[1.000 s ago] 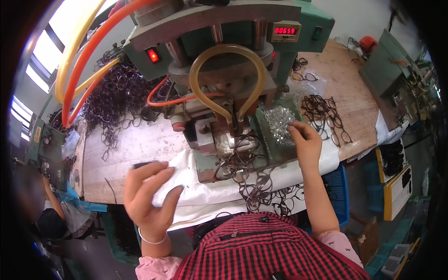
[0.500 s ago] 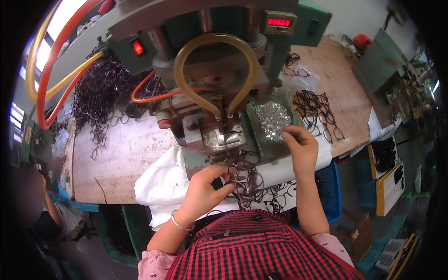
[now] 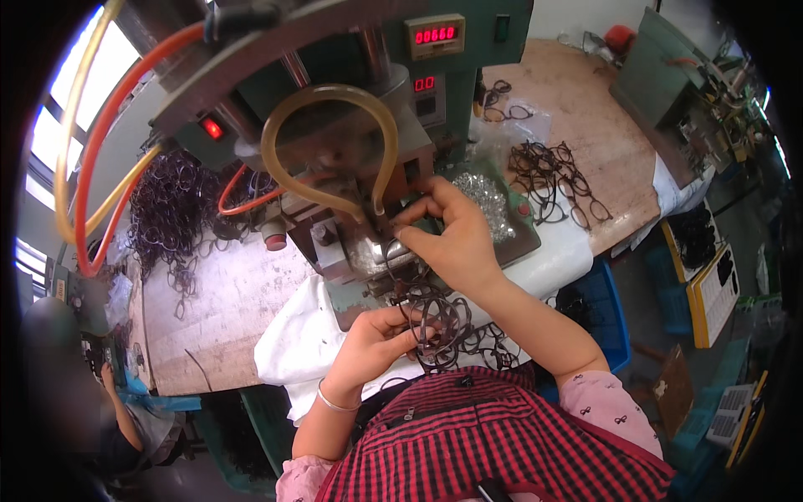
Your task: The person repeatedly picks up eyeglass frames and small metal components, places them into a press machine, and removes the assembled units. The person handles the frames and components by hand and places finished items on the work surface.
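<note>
My left hand (image 3: 368, 347) is closed on a bunch of dark eyeglass frames (image 3: 442, 328), held in front of the press (image 3: 335, 151). One frame of the bunch reaches up to the metal fixture (image 3: 365, 256) under the press head. My right hand (image 3: 458, 243) is at that fixture, beside a looped yellowish hose (image 3: 269, 142), with thumb and fingertips pinched together. Whatever sits between those fingertips is too small to make out. To the right of the fixture, small shiny metal pieces (image 3: 489, 201) lie heaped on a dark green tray (image 3: 523, 244).
A large heap of dark eyeglass frames (image 3: 180, 197) covers the table's far left. Another pile of frames (image 3: 548, 171) lies to the right. White cloth (image 3: 297, 339) drapes the table's front edge, and a blue crate (image 3: 615, 318) stands below. At far left, a person's arm (image 3: 124, 410) shows.
My right hand has moved left from the heap of metal pieces to the fixture under the press. My left hand keeps its hold on the eyeglass frames. The view has turned somewhat.
</note>
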`<state>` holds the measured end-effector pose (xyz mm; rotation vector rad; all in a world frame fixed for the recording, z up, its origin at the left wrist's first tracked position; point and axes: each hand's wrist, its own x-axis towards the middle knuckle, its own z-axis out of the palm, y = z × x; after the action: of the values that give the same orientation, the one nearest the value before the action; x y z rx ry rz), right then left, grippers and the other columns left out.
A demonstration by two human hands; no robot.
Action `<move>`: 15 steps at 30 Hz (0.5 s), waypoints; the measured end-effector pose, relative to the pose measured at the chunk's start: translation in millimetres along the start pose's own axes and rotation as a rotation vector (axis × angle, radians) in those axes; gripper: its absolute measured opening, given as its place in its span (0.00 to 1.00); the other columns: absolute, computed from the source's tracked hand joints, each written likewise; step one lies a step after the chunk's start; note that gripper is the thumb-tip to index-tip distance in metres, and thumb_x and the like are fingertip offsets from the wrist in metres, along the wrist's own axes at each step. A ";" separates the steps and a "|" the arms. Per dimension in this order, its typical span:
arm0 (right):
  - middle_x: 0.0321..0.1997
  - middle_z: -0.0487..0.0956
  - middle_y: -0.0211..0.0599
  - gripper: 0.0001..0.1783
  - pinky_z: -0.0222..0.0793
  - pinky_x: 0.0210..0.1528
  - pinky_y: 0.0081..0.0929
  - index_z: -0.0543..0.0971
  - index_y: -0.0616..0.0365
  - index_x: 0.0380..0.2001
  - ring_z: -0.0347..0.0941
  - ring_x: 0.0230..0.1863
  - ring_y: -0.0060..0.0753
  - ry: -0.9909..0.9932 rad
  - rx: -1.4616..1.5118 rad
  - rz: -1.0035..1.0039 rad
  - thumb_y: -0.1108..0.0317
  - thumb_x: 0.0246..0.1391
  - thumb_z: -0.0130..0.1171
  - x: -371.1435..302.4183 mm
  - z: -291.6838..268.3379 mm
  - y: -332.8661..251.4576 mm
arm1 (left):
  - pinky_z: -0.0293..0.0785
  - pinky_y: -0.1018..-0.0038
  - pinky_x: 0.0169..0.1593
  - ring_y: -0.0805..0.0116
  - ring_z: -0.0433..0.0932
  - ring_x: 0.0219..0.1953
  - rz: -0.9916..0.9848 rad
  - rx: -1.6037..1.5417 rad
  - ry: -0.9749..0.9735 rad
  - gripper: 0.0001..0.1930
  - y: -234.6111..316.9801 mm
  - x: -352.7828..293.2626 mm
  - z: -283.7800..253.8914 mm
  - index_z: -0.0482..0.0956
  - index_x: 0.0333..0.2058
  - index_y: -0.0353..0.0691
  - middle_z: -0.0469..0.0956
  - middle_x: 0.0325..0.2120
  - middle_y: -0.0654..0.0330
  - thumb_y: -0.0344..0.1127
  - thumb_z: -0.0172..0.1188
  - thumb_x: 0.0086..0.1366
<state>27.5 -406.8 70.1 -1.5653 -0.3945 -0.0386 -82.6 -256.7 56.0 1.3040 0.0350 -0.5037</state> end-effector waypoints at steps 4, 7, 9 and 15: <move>0.33 0.80 0.31 0.30 0.67 0.45 0.17 0.68 0.67 0.54 0.73 0.39 0.18 -0.028 0.216 0.034 0.79 0.45 0.63 -1.6 10.4 -4.7 | 0.73 0.77 0.37 0.73 0.78 0.32 -0.009 0.267 -0.309 0.05 11.2 -5.8 -16.3 0.81 0.34 0.29 0.81 0.29 0.57 0.25 0.61 0.62; 0.32 0.78 0.28 0.31 0.66 0.43 0.15 0.67 0.67 0.55 0.72 0.37 0.17 -0.007 0.324 0.100 0.80 0.46 0.64 -3.4 21.4 -11.3 | 0.72 0.75 0.30 0.66 0.78 0.25 -0.114 -0.352 -0.716 0.06 -7.2 -25.7 -39.3 0.78 0.36 0.26 0.80 0.29 0.48 0.22 0.57 0.61; 0.32 0.78 0.28 0.32 0.66 0.42 0.14 0.66 0.67 0.56 0.71 0.37 0.15 0.011 0.307 0.131 0.79 0.46 0.65 -8.4 23.5 -16.9 | 0.68 0.76 0.21 0.60 0.78 0.21 -0.017 -0.754 -0.622 0.07 -26.2 -47.3 -28.9 0.74 0.36 0.22 0.78 0.29 0.40 0.21 0.56 0.59; 0.30 0.78 0.28 0.33 0.65 0.46 0.16 0.66 0.67 0.57 0.71 0.41 0.16 0.026 0.214 0.073 0.77 0.47 0.65 -10.2 20.3 -15.1 | 0.74 0.75 0.18 0.55 0.80 0.20 0.549 -0.375 -0.082 0.18 -10.7 -52.9 -37.3 0.71 0.39 0.22 0.79 0.31 0.39 0.37 0.50 0.68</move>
<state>9.4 -389.6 81.1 -1.3657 -0.3098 0.0384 -124.4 -206.2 51.9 0.8720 -0.2786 -0.0699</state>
